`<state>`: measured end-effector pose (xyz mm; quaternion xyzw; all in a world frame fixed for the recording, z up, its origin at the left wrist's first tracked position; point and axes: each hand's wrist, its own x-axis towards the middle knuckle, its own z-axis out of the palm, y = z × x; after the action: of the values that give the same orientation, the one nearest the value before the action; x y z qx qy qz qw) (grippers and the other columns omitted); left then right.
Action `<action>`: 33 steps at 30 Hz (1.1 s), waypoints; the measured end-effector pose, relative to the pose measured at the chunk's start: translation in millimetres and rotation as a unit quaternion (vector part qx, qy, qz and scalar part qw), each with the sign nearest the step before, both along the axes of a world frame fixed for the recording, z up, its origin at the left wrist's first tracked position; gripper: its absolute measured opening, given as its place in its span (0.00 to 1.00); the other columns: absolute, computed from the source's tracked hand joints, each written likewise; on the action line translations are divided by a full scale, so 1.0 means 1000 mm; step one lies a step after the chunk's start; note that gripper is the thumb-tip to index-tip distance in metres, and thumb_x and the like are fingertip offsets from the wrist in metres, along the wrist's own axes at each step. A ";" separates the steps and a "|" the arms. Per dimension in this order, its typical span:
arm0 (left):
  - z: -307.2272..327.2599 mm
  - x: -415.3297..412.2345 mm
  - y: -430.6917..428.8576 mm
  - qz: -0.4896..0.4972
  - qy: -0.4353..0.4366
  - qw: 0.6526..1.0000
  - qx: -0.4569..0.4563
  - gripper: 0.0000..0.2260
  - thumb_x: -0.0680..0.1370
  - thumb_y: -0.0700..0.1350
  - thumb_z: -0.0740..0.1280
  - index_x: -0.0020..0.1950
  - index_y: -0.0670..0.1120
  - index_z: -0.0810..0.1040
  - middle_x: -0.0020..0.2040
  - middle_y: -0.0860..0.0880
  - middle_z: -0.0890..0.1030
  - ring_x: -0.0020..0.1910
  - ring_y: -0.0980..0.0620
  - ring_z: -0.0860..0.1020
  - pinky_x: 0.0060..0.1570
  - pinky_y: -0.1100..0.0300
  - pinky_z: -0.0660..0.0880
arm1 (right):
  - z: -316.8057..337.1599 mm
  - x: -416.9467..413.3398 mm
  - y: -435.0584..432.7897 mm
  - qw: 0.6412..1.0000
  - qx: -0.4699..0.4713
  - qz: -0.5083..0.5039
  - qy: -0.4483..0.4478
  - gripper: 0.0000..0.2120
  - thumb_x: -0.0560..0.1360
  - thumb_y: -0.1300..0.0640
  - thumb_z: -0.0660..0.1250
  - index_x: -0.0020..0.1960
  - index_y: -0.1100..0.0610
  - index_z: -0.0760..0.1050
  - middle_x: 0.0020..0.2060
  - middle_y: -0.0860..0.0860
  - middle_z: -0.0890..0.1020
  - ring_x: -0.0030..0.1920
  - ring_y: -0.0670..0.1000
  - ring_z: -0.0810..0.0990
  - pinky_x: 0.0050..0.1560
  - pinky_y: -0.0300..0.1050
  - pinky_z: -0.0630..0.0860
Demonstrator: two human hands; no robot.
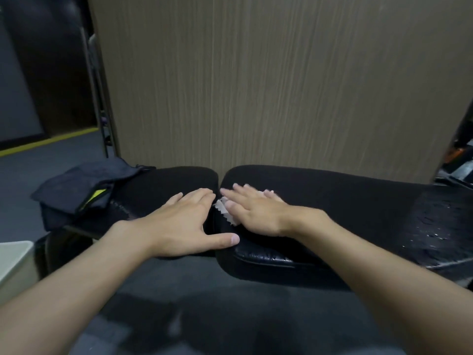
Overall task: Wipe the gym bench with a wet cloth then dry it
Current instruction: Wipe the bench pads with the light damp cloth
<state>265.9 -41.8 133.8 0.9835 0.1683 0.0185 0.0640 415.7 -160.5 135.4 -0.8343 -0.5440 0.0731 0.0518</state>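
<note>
- Pale grey-white block (15,262), far left of the left hand: cut off by the frame edge, so I cannot tell what it is.
- Yellow floor stripe (51,140), beyond it: blurred.
- Dark navy folded fabric bundle (84,190), left of the left hand, lying on the bench end. It shows a bright yellow patch; any print on it is too blurred to read.
- Left hand (184,224): flat on the left pad, fingers straight and together, thumb stretched across the gap between pads.
- Black padded gym bench (345,201): two cushions under both hands, its frame hidden beneath them.
- White cloth (224,208): on the right pad under the right hand and mostly covered, with only a jagged edge showing.
- Right hand (256,213): palm down, fingers spread, pressing the cloth; fingertips motion-blurred.
- Water droplets (435,226), right of the right hand, on the pad.
- Beige wood-grain panel (281,85), behind the bench.
- Orange-and-black equipment (458,152), far right: cut off and indistinct.
</note>
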 end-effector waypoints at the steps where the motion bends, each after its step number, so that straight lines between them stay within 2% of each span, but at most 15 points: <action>1: -0.001 0.002 -0.004 -0.002 -0.003 1.000 -0.001 0.48 0.69 0.76 0.55 0.79 0.47 0.52 0.78 0.53 0.56 0.77 0.57 0.52 0.77 0.53 0.47 | -0.002 0.000 0.000 1.000 -0.003 0.010 -0.011 0.25 0.83 0.43 0.43 0.80 0.40 0.47 0.81 0.45 0.46 0.80 0.48 0.41 0.77 0.59 0.38; 5: -0.003 0.011 -0.019 -0.002 0.001 1.000 0.001 0.50 0.65 0.78 0.49 0.80 0.50 0.51 0.79 0.56 0.54 0.77 0.60 0.49 0.77 0.47 0.47 | -0.005 0.017 -0.021 0.999 -0.038 0.008 -0.017 0.25 0.83 0.45 0.45 0.80 0.40 0.46 0.81 0.45 0.45 0.80 0.48 0.41 0.77 0.60 0.38; 10: 0.004 0.037 -0.052 -0.031 0.003 1.000 0.002 0.43 0.68 0.78 0.50 0.78 0.56 0.58 0.77 0.61 0.58 0.76 0.61 0.56 0.76 0.50 0.50 | -0.004 0.054 -0.083 0.998 -0.041 -0.046 -0.005 0.25 0.83 0.44 0.44 0.79 0.38 0.45 0.80 0.42 0.44 0.79 0.45 0.40 0.77 0.58 0.38; 13: 0.011 0.060 -0.087 -0.049 0.016 0.999 -0.004 0.36 0.73 0.72 0.55 0.77 0.58 0.59 0.77 0.62 0.57 0.75 0.57 0.59 0.74 0.56 0.54 | -0.004 0.078 -0.123 0.996 -0.036 -0.079 -0.001 0.25 0.83 0.44 0.44 0.79 0.38 0.45 0.80 0.42 0.44 0.79 0.45 0.40 0.77 0.56 0.38; 22: 0.017 0.154 -0.198 -0.170 0.030 0.985 -0.012 0.30 0.76 0.69 0.55 0.77 0.62 0.60 0.77 0.63 0.57 0.74 0.58 0.60 0.72 0.56 0.56 | -0.001 0.147 -0.239 0.984 -0.032 -0.176 -0.004 0.25 0.83 0.45 0.45 0.80 0.39 0.46 0.81 0.43 0.45 0.79 0.46 0.41 0.77 0.57 0.39; 28: 0.014 0.214 -0.262 -0.208 0.027 0.977 -0.027 0.26 0.78 0.67 0.53 0.75 0.64 0.62 0.77 0.63 0.57 0.75 0.59 0.58 0.73 0.54 0.55 | -0.002 0.198 -0.319 0.975 -0.021 -0.219 -0.012 0.25 0.83 0.46 0.45 0.80 0.39 0.46 0.81 0.44 0.46 0.80 0.47 0.42 0.77 0.57 0.40; 30: 0.012 0.230 -0.277 -0.211 0.025 0.977 -0.033 0.25 0.79 0.67 0.52 0.75 0.65 0.62 0.77 0.64 0.57 0.75 0.60 0.57 0.74 0.52 0.54 | -0.004 0.212 -0.340 0.974 -0.013 -0.226 -0.013 0.26 0.83 0.45 0.45 0.80 0.39 0.46 0.81 0.44 0.46 0.80 0.47 0.42 0.77 0.56 0.40; 33: 0.007 0.249 -0.298 -0.202 0.026 0.978 -0.041 0.28 0.74 0.72 0.47 0.74 0.69 0.61 0.77 0.64 0.58 0.76 0.60 0.53 0.74 0.41 0.53 | -0.006 0.230 -0.371 0.973 -0.006 -0.228 -0.025 0.25 0.83 0.46 0.44 0.80 0.39 0.46 0.81 0.44 0.47 0.80 0.48 0.43 0.78 0.57 0.41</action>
<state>514.6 -339.6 141.0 0.9939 -0.0314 -0.0276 0.1018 645.9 -531.4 129.6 -0.9381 -0.3403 0.0417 0.0486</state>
